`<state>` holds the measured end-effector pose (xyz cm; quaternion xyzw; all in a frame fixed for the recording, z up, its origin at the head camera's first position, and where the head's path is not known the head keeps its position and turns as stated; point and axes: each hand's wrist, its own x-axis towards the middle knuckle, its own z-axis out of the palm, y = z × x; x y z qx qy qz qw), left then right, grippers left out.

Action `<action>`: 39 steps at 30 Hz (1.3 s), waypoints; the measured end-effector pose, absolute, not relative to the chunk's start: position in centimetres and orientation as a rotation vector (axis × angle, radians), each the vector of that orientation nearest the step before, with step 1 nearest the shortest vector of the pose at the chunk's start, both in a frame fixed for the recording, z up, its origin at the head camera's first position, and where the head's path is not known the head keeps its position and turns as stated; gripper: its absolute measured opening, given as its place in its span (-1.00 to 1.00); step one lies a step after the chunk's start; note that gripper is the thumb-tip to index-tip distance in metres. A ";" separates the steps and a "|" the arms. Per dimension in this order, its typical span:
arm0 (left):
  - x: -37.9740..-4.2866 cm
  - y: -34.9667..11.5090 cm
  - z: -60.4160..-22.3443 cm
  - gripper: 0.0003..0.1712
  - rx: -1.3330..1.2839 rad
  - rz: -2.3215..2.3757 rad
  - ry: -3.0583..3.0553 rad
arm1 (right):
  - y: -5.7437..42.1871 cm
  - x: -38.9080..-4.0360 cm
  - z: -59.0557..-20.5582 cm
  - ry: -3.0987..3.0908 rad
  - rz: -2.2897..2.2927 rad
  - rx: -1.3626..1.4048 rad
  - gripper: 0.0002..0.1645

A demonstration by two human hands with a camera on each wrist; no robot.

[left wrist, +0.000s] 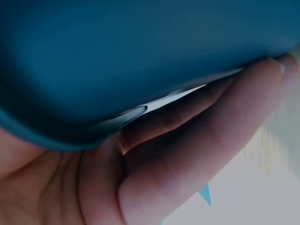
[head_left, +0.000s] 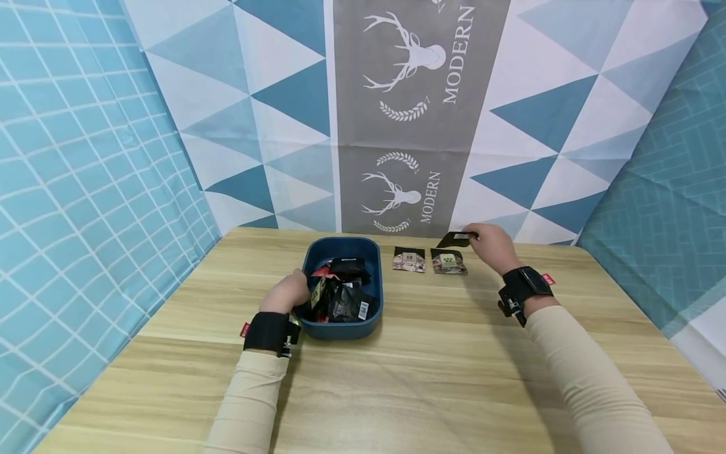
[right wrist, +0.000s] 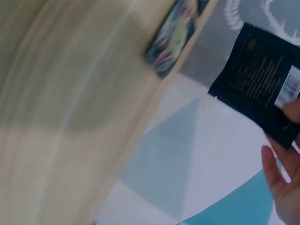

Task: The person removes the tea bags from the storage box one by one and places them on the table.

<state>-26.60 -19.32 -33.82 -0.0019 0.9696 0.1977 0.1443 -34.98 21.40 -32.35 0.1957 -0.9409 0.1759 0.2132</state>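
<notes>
One flat black foil-like packet [right wrist: 253, 70], right hand [head_left: 492, 246] pinching: looks light, bendy; edges best. Left hand [head_left: 286, 293] grips rounded blue bin [head_left: 340, 331].

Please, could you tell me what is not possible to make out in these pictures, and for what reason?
- Head: whatever lies beneath the upper packets in the blue bin, covered by them.
- Left wrist: the bin's contents, hidden by its wall.
- Right wrist: part of the right hand, cut off by the right edge.
- Right wrist: print on the table packet, blurred.
- Right wrist: the far side of the held packet, turned away.
</notes>
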 end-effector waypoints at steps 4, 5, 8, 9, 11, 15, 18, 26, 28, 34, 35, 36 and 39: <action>-26.7 -19.4 -33.6 -0.34 0.005 0.561 2.806 | 23.4 -35.2 -33.5 -2.600 0.567 0.473 -0.67; -26.7 -19.4 -33.5 -0.34 0.003 0.563 2.806 | 23.7 -35.2 -33.7 -2.599 0.585 0.455 -0.66; -26.6 -19.4 -33.4 -0.32 0.003 0.570 2.807 | 24.4 -35.2 -34.3 -2.596 0.594 0.404 -0.65; -26.5 -19.4 -33.3 -0.32 0.008 0.568 2.808 | 24.6 -35.2 -34.5 -2.597 0.584 0.381 -0.64; -26.4 -19.4 -33.3 -0.32 0.014 0.566 2.808 | 24.7 -34.8 -34.4 -2.616 0.551 0.320 -0.62; -26.4 -19.5 -33.4 -0.32 0.024 0.554 2.808 | 25.4 -34.8 -34.8 -2.657 0.476 0.263 -0.62; -26.4 -19.5 -33.3 -0.33 0.016 0.550 2.813 | 25.7 -34.7 -34.9 -2.691 0.425 0.234 -0.66; -26.5 -19.5 -33.4 -0.31 -0.010 0.585 2.792 | 26.0 -34.4 -35.2 -2.855 0.355 0.211 -0.61; -26.5 -19.6 -33.5 -0.30 -0.011 0.598 2.791 | 26.1 -34.3 -35.3 -2.884 0.336 0.237 -0.61; -26.6 -19.7 -33.7 -0.29 -0.012 0.599 2.788 | 26.7 -34.9 -36.4 -2.949 0.187 0.304 -0.66; -26.5 -19.7 -33.7 -0.29 -0.010 0.597 2.790 | 26.8 -35.0 -36.6 -2.959 0.172 0.304 -0.66; -26.5 -19.7 -33.6 -0.29 -0.003 0.590 2.791 | 26.8 -35.0 -36.8 -2.968 0.158 0.311 -0.67; -26.5 -19.6 -33.5 -0.29 0.009 0.591 2.790 | 26.9 -35.1 -37.1 -2.975 0.162 0.319 -0.68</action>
